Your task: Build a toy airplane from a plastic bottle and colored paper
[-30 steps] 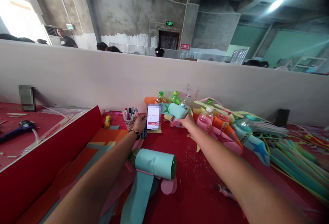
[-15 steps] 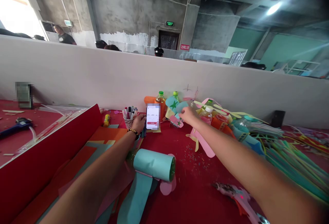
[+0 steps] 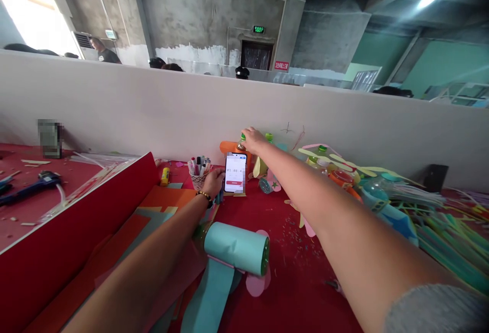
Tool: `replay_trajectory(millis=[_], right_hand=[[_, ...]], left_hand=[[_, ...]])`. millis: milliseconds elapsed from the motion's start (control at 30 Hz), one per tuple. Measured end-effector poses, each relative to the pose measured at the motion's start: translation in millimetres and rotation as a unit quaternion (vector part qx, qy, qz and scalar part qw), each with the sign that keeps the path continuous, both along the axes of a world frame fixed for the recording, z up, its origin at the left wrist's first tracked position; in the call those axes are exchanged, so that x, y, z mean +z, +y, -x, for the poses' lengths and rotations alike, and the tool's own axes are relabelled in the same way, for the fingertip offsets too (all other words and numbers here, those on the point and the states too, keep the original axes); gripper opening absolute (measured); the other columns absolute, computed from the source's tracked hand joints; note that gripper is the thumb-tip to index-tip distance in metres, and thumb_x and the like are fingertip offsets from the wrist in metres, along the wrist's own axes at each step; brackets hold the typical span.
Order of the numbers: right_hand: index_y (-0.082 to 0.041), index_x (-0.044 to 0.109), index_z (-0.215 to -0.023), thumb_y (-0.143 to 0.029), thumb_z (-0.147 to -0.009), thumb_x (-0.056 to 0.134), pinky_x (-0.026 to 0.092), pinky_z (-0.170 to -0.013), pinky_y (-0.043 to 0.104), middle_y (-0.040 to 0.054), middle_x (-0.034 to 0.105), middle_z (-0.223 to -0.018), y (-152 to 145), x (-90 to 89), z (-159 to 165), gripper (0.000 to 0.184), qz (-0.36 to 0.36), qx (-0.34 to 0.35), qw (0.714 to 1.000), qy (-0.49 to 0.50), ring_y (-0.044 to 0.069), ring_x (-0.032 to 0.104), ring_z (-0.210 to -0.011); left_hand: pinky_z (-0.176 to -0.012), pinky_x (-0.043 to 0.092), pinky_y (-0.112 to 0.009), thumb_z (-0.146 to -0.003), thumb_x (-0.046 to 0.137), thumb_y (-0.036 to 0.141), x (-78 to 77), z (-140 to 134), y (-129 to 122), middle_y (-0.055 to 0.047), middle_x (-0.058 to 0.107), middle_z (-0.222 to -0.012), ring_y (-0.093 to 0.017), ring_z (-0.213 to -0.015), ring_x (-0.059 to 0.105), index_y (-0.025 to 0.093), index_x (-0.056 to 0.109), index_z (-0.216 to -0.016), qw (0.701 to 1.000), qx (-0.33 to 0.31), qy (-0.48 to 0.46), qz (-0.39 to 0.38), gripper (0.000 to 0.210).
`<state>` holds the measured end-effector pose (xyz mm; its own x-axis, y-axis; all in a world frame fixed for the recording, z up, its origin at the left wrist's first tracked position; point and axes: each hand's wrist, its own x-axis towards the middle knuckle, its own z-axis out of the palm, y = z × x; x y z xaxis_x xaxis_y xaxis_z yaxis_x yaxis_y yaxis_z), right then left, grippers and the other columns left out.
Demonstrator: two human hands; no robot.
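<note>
- Holding phone (image 3: 233,171) near frame centre: left hand (image 3: 214,182), fingers curled; pale screen, red button.
- Right hand (image 3: 252,140) above, fingers pinched on green-capped bottle (image 3: 241,146).

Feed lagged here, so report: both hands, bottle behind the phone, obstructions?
Left hand at edge of phone. Right hand at bottle's green cap. Bottle upright, phone partly hiding it.
</note>
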<state>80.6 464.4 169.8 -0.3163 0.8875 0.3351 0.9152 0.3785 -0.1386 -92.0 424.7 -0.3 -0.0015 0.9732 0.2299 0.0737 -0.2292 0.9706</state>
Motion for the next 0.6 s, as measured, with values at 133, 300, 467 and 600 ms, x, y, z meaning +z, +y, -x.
replay_trajectory(millis=[133, 300, 467, 600], right_hand=[[-0.017, 0.057, -0.11, -0.017, -0.081, 0.063, 0.046, -0.084, 0.033, 0.0118, 0.06, -0.113, 0.7, -0.3, 1.3, 0.029, -0.021, -0.025, 0.999, 0.022, 0.025, 0.059, -0.097], [-0.016, 0.056, -0.108, -0.018, -0.086, 0.058, 0.045, -0.084, 0.033, 0.012, 0.059, -0.112, -7.7, 34.1, -19.2, 0.023, -0.083, -0.071, 0.991, 0.074, 0.023, 0.058, -0.096], [-0.016, 0.06, -0.096, -0.019, -0.077, 0.067, 0.046, -0.079, 0.034, 0.0061, 0.064, -0.095, -41.0, 76.8, -65.2, 0.02, -0.166, -0.077, 0.966, 0.182, 0.022, 0.059, -0.086], [-0.017, 0.062, -0.09, -0.016, -0.07, 0.071, 0.046, -0.075, 0.034, 0.002, 0.064, -0.086, -81.1, 87.4, -104.3, 0.022, -0.211, -0.029, 0.955, 0.205, 0.019, 0.058, -0.077]], left_hand=[[-0.068, 0.049, -0.032, -0.073, 0.059, 0.035, 1.2, 0.2, -2.0, -0.006, 0.067, -0.076, -0.021, -0.074, 0.063, 0.015, 0.066, -0.087, 1.0, -0.005, -0.002, -0.013, 0.025], [-0.072, 0.05, -0.032, -0.073, 0.06, 0.038, -0.1, 4.6, -0.8, -0.006, 0.069, -0.08, -0.022, -0.08, 0.064, 0.016, 0.066, -0.088, 1.0, -0.001, -0.002, -0.016, 0.027], [-0.071, 0.05, -0.031, -0.073, 0.062, 0.04, 1.5, 4.9, 7.9, -0.007, 0.069, -0.082, -0.022, -0.081, 0.064, 0.017, 0.066, -0.088, 1.0, 0.023, 0.002, -0.013, 0.029], [-0.069, 0.049, -0.03, -0.075, 0.062, 0.041, 6.6, -2.9, 21.3, -0.006, 0.07, -0.082, -0.02, -0.076, 0.064, 0.016, 0.067, -0.091, 0.999, 0.033, 0.006, -0.009, 0.03]])
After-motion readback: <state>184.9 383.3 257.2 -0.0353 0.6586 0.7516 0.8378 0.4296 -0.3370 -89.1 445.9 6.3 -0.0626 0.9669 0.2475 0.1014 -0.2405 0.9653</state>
